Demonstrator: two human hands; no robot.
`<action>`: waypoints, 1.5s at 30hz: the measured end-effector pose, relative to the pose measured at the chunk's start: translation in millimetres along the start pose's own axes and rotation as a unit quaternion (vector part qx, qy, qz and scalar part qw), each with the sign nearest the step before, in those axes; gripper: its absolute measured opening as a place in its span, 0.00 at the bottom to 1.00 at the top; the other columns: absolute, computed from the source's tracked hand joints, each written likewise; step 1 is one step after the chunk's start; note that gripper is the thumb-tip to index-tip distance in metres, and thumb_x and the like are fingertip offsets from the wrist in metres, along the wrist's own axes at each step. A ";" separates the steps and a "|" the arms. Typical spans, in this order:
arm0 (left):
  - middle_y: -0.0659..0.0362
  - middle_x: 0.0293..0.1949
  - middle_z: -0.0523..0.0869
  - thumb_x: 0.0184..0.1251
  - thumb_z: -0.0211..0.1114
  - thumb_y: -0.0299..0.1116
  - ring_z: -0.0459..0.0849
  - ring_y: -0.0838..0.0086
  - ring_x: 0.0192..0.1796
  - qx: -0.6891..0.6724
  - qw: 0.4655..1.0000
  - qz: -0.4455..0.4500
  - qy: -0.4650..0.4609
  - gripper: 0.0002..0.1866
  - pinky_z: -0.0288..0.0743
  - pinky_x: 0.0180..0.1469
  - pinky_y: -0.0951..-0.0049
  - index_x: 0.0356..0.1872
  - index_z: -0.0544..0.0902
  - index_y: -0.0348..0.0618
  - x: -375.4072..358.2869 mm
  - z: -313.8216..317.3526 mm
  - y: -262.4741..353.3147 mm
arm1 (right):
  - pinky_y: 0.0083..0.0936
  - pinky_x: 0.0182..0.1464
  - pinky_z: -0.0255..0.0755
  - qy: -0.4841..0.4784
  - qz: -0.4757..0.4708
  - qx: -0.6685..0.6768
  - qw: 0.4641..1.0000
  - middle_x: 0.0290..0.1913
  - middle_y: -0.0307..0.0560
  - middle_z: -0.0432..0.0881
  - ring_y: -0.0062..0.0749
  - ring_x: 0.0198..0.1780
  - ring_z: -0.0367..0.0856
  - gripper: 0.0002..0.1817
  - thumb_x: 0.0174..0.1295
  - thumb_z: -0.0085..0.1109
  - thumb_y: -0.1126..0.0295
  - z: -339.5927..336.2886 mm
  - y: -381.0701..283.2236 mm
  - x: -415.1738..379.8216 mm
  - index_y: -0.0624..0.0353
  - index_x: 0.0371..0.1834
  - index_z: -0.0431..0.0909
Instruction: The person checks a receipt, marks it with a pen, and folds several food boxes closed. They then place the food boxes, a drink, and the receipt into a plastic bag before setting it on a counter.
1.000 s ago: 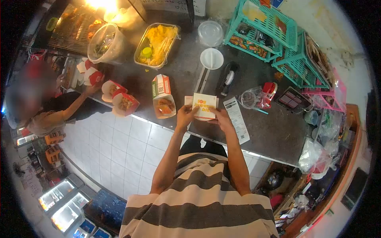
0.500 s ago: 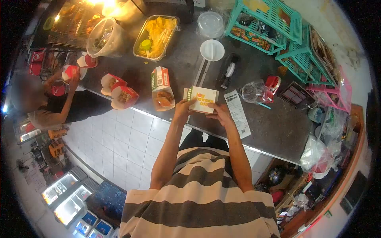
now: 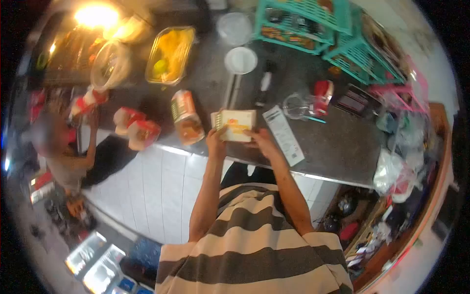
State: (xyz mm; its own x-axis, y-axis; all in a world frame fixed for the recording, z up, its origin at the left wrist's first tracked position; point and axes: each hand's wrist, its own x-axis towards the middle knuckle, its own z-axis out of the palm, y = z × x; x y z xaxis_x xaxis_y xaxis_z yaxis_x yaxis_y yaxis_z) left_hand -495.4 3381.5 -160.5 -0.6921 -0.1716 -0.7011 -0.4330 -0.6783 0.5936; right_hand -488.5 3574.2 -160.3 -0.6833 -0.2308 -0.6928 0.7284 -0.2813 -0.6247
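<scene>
Between my two hands is a small white box with yellow-orange lettering (image 3: 237, 122), held at the counter's front edge. My left hand (image 3: 215, 141) grips its left side, and my right hand (image 3: 260, 139) holds the lower right corner. A white printed receipt (image 3: 284, 134) lies just right of my right hand. To the left stands an open carton of fried food (image 3: 190, 128). Two red and white food boxes (image 3: 137, 128) sit farther left. The frame is slightly blurred.
A tray of yellow food (image 3: 170, 55), a white round lid (image 3: 241, 60) and green baskets (image 3: 293, 29) stand at the back. A black marker-like item (image 3: 265, 85) and a red item (image 3: 322, 93) lie to the right. Another person (image 3: 73, 157) handles boxes at the left.
The view has shifted, so the counter items appear farther left. The other person's hands and box have moved a little. I still hold the white box with both hands.
</scene>
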 end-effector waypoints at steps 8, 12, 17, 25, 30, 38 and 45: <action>0.55 0.47 0.83 0.66 0.64 0.27 0.85 0.66 0.51 0.196 0.966 0.128 -0.110 0.16 0.82 0.50 0.65 0.53 0.79 0.34 25.9 -38.7 -18.1 | 0.33 0.50 0.85 0.059 -0.015 0.232 0.971 0.51 0.49 0.83 0.36 0.50 0.85 0.24 0.54 0.73 0.71 17.4 23.3 1.7 0.66 0.53 0.76; 0.52 0.50 0.83 0.67 0.62 0.27 0.84 0.64 0.53 0.262 0.952 0.115 -0.108 0.16 0.81 0.53 0.67 0.54 0.78 0.32 2.6 -10.2 0.1 | 0.32 0.49 0.85 0.091 -0.033 0.200 0.975 0.49 0.47 0.84 0.33 0.48 0.86 0.21 0.55 0.73 0.69 24.3 15.1 -14.2 0.65 0.51 0.78; 0.47 0.52 0.82 0.69 0.60 0.26 0.84 0.63 0.53 0.030 0.989 -0.028 -0.143 0.17 0.80 0.55 0.66 0.57 0.74 0.32 13.3 -16.8 -2.2 | 0.29 0.45 0.85 0.108 -0.052 0.078 0.990 0.44 0.48 0.85 0.32 0.45 0.86 0.22 0.54 0.75 0.66 17.5 12.9 -18.1 0.67 0.47 0.79; 0.55 0.50 0.84 0.70 0.61 0.34 0.84 0.68 0.52 0.183 0.974 0.057 -0.118 0.18 0.77 0.54 0.67 0.55 0.77 0.35 5.2 -11.7 6.1 | 0.30 0.36 0.81 0.292 -0.292 -0.201 0.888 0.38 0.57 0.86 0.36 0.33 0.88 0.25 0.56 0.72 0.60 29.6 23.5 -17.9 0.67 0.51 0.78; 0.50 0.57 0.81 0.72 0.60 0.37 0.81 0.64 0.57 0.238 0.946 0.051 -0.215 0.22 0.76 0.58 0.67 0.61 0.74 0.32 20.7 -28.5 5.2 | 0.34 0.35 0.79 0.294 -0.364 -0.226 0.855 0.38 0.59 0.85 0.41 0.32 0.87 0.24 0.57 0.70 0.63 33.6 37.5 -3.5 0.66 0.53 0.77; 0.54 0.52 0.82 0.72 0.58 0.34 0.81 0.69 0.57 0.210 0.959 -0.003 -0.189 0.21 0.73 0.61 0.68 0.60 0.74 0.32 19.9 -37.4 6.0 | 0.38 0.39 0.79 0.301 -0.351 -0.243 0.853 0.40 0.61 0.85 0.50 0.37 0.87 0.21 0.58 0.68 0.62 31.3 32.2 -8.2 0.63 0.51 0.79; 0.55 0.50 0.82 0.65 0.63 0.27 0.82 0.67 0.51 0.576 0.764 0.203 -0.209 0.19 0.78 0.53 0.68 0.58 0.79 0.35 7.2 -40.9 12.3 | 0.39 0.37 0.77 0.252 -0.321 -0.253 0.877 0.33 0.59 0.85 0.52 0.35 0.86 0.18 0.62 0.65 0.58 33.8 16.2 -14.5 0.59 0.48 0.82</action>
State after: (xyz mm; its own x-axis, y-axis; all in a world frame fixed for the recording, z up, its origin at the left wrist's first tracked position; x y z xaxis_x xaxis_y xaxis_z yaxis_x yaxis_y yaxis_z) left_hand -482.1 3342.7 -174.4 -0.9238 0.2052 -0.3233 -0.1886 0.4910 0.8505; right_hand -468.5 3541.5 -148.2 -0.9444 0.3015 -0.1310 0.2181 0.2764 -0.9360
